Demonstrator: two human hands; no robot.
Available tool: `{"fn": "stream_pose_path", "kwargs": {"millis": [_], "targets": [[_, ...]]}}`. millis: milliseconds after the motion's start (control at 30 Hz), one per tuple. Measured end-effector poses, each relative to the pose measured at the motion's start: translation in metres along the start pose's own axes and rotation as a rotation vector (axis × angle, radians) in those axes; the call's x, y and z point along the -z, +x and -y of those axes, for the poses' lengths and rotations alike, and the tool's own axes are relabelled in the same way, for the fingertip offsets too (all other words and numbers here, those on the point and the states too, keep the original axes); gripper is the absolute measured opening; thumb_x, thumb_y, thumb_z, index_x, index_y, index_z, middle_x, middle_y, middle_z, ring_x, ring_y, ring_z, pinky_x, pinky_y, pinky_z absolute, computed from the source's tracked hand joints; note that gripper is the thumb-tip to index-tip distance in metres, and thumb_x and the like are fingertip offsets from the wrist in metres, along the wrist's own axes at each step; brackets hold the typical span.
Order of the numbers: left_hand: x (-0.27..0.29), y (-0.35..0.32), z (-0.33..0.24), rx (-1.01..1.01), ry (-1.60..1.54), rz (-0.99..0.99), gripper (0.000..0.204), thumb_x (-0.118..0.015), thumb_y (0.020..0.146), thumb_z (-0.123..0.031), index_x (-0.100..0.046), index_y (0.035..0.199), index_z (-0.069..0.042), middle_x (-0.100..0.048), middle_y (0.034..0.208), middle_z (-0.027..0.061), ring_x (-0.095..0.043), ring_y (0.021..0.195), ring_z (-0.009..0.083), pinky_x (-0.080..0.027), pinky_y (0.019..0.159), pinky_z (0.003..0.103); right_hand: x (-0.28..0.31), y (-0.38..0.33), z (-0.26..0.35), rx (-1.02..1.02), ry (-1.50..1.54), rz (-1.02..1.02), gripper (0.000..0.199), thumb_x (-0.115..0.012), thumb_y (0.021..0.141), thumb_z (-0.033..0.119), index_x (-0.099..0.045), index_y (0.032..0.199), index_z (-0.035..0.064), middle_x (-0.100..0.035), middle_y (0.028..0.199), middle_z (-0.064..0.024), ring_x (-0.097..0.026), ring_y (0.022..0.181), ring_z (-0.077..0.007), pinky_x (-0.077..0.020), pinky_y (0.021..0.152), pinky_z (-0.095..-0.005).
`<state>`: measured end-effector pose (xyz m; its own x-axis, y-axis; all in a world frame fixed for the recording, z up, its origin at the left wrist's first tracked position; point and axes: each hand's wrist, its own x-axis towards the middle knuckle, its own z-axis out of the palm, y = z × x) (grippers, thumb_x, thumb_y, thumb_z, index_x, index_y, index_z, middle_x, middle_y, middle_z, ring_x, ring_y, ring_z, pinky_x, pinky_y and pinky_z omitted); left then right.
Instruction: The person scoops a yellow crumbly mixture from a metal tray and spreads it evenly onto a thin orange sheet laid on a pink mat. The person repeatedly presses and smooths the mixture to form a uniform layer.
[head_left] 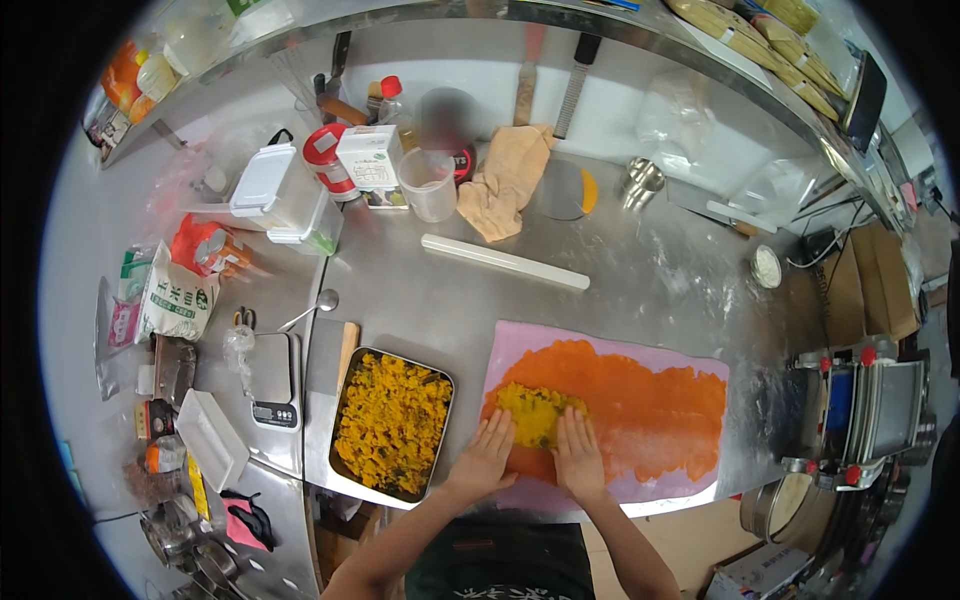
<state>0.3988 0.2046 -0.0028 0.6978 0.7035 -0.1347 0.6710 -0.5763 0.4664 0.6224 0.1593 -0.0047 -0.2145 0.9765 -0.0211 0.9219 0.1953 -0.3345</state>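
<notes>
A thin sheet of orange dough (660, 410) lies on a pink mat (520, 345) near the front edge of the steel table. On the dough's left end sits a patch of yellow crumbly filling (538, 412) with dark bits. My left hand (488, 450) rests flat at the filling's left side, fingers stretched out. At its right side my right hand (578, 445) lies with fingers extended, touching the edge of the filling. Left of the mat stands a rectangular metal tray (452, 400) full of the same yellow filling. Neither hand grips anything.
A white rolling pin (505, 262) lies behind the mat. To the left are a kitchen scale (275, 385), a spoon (310, 308) and a white tray (213, 440). A tan cloth (505, 180) and tubs stand along the back wall. A roller machine (860, 420) stands at right.
</notes>
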Motion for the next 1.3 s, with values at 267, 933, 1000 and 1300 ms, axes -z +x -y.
{"fn": "stream_pose_path", "kwargs": {"millis": [267, 933, 1000, 1300], "targets": [[-0.01, -0.023, -0.006, 0.087, -0.064, -0.193, 0.089, -0.072, 0.085, -0.04, -0.035, 0.144, 0.014, -0.032, 0.155, 0.0321, -0.03, 0.147, 0.0421, -0.027, 0.12, 0.05, 0.016, 0.0, -0.027, -0.335, 0.405, -0.29, 0.049, -0.05, 0.093, -0.003, -0.053, 0.141, 0.0005, -0.051, 0.147, -0.0187, -0.044, 0.139, -0.0371, -0.0333, 0.117, -0.0502], [-0.023, 0.003, -0.02, 0.631, -0.475, -0.708, 0.046, -0.06, 0.085, 0.005, -0.055, 0.131, 0.005, -0.06, 0.114, 0.0227, -0.056, 0.105, 0.0407, -0.047, 0.093, 0.046, -0.012, 0.126, 0.03, 0.549, 0.25, 0.029, 0.037, -0.061, 0.075, 0.002, -0.067, 0.11, -0.0028, -0.064, 0.118, -0.0141, -0.058, 0.115, -0.0319, -0.0461, 0.103, -0.0421], [-0.025, 0.003, -0.02, 0.667, -0.454, -0.675, 0.046, -0.061, 0.084, 0.004, -0.056, 0.13, 0.005, -0.062, 0.111, 0.0215, -0.056, 0.103, 0.0403, -0.048, 0.091, 0.046, -0.013, 0.127, 0.031, 0.548, 0.263, 0.075, 0.036, -0.061, 0.074, 0.002, -0.068, 0.109, -0.0023, -0.064, 0.115, -0.0129, -0.058, 0.112, -0.0308, -0.0474, 0.101, -0.0405], [-0.027, 0.005, -0.028, 0.669, -0.525, -0.733, 0.047, -0.059, 0.083, 0.005, -0.057, 0.13, 0.005, -0.064, 0.112, 0.0205, -0.056, 0.1, 0.0405, -0.048, 0.089, 0.046, -0.013, 0.145, 0.033, 0.632, 0.243, 0.167, 0.019, -0.064, 0.071, 0.001, -0.067, 0.09, 0.0016, -0.06, 0.099, -0.0086, -0.057, 0.1, -0.027, -0.0498, 0.09, -0.0368]]}}
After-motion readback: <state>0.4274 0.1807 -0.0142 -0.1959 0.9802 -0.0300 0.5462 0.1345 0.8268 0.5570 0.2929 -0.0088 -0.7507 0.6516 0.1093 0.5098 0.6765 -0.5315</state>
